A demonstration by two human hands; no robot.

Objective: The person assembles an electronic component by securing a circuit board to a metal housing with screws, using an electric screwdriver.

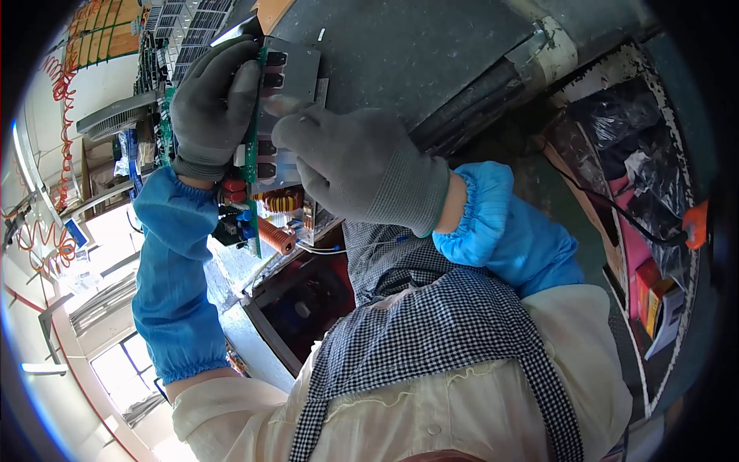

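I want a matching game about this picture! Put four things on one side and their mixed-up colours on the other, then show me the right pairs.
Things:
1. circuit board by the left hand
2. apron
3. sleeve covers
4. curly cord at the far left of the picture

Colours:
A. bright blue
B. orange-red
C. dark-and-white checks
D. green

Right pairs:
1-D, the circuit board is green.
2-C, the apron has dark-and-white checks.
3-A, the sleeve covers are bright blue.
4-B, the curly cord is orange-red.
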